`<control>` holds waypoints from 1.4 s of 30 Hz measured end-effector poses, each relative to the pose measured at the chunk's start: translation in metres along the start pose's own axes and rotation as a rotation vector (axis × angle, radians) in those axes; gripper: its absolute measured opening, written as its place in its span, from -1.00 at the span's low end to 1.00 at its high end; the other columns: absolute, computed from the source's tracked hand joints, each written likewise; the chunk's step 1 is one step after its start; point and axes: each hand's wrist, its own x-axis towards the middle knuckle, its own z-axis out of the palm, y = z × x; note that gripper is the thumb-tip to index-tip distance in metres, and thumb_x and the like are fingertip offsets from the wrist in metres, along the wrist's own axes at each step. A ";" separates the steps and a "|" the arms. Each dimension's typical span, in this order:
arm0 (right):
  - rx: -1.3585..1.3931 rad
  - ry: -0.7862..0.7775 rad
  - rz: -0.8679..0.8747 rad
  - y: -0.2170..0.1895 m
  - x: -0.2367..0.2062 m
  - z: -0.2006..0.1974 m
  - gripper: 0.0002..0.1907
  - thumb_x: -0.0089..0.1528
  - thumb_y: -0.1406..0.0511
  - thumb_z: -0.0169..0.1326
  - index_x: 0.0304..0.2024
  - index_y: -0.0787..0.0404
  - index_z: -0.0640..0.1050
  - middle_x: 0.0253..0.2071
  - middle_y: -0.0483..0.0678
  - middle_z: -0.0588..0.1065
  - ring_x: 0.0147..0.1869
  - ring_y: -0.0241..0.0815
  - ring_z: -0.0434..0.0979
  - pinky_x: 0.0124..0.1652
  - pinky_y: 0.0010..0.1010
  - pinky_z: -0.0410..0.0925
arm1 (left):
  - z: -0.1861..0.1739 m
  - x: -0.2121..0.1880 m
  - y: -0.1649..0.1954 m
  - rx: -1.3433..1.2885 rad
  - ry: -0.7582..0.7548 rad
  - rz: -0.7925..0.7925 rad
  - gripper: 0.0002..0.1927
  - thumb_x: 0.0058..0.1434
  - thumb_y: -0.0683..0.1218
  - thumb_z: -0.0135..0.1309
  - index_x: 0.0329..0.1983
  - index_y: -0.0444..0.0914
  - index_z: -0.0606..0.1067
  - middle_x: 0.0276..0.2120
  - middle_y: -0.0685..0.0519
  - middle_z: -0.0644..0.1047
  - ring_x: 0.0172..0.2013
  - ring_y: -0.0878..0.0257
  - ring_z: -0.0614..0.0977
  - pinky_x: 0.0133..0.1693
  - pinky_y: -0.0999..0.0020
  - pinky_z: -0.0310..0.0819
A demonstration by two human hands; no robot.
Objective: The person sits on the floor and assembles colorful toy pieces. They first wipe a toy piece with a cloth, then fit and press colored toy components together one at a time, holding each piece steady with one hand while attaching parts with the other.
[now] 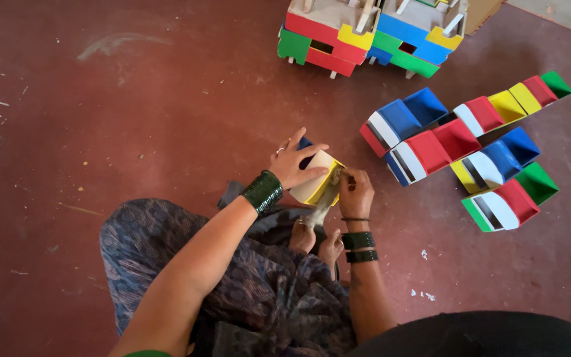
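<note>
Frame centre: left hand fingers wrapped over top of yellow/blue toy block, holding it above lap. Right hand fingers pinched closed on a cloth against block's right edge. Painted blocks right, on red floor.

We sit on a dark red floor, scuffed and flecked with pale scraps. On it lie five painted toy trucks bunched at our right, and stacked coloured blocks farther ahead.
</note>
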 end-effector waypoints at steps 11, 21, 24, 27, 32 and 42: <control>-0.207 -0.414 0.003 -0.005 -0.012 0.013 -0.84 0.15 0.29 0.15 -0.23 0.14 0.64 -0.27 0.10 0.61 -0.22 0.15 0.62 -0.22 -0.11 0.46 | -0.010 0.008 -0.028 -0.163 0.106 -0.036 -0.29 0.07 0.50 0.13 0.30 0.33 0.42 0.51 -0.16 0.06 0.41 -0.36 0.20 0.31 -0.25 0.16; 0.228 -0.544 0.159 -0.023 -0.009 0.009 -0.85 0.25 0.39 0.14 -0.14 0.30 0.57 -0.28 -0.01 0.64 -0.18 -0.22 0.70 -0.16 -0.38 0.52 | -0.008 0.008 -0.020 -0.129 0.058 -0.106 -0.28 0.05 0.48 0.14 0.30 0.33 0.42 0.53 -0.11 0.02 0.44 -0.32 0.11 0.28 -0.35 0.02; 0.530 -0.511 0.321 -0.013 -0.014 0.020 -0.84 0.25 0.43 0.13 -0.11 0.28 0.51 -0.24 -0.11 0.59 -0.16 -0.32 0.63 -0.16 -0.44 0.51 | -0.004 0.007 -0.020 -0.129 0.060 -0.090 -0.28 0.04 0.48 0.14 0.30 0.34 0.42 0.54 -0.10 0.02 0.44 -0.30 0.10 0.27 -0.36 0.01; 0.676 -0.411 0.402 0.000 -0.019 0.033 -0.86 0.28 0.45 0.15 -0.11 0.26 0.50 -0.26 -0.12 0.55 -0.20 -0.34 0.57 -0.21 -0.47 0.47 | -0.001 0.007 -0.023 -0.121 0.084 -0.063 -0.29 0.07 0.49 0.14 0.31 0.35 0.41 0.53 -0.14 0.02 0.45 -0.33 0.11 0.29 -0.33 0.05; 0.695 -0.181 0.302 0.010 -0.019 0.037 -0.87 0.30 0.46 0.15 -0.10 0.28 0.53 -0.18 -0.13 0.54 -0.13 -0.38 0.55 -0.12 -0.51 0.46 | 0.003 0.006 -0.020 -0.070 0.060 -0.010 -0.28 0.04 0.46 0.17 0.32 0.37 0.41 0.55 -0.10 0.02 0.43 -0.36 0.11 0.31 -0.35 0.03; 0.168 0.056 -0.002 -0.019 0.001 -0.002 -0.88 0.29 0.45 0.14 -0.11 0.27 0.58 -0.17 -0.03 0.56 -0.16 -0.25 0.59 -0.17 -0.43 0.46 | 0.004 0.003 0.006 0.047 -0.059 0.003 -0.26 -0.01 0.49 0.19 0.29 0.40 0.39 0.56 -0.02 -0.05 0.45 -0.39 0.02 0.22 -0.50 0.01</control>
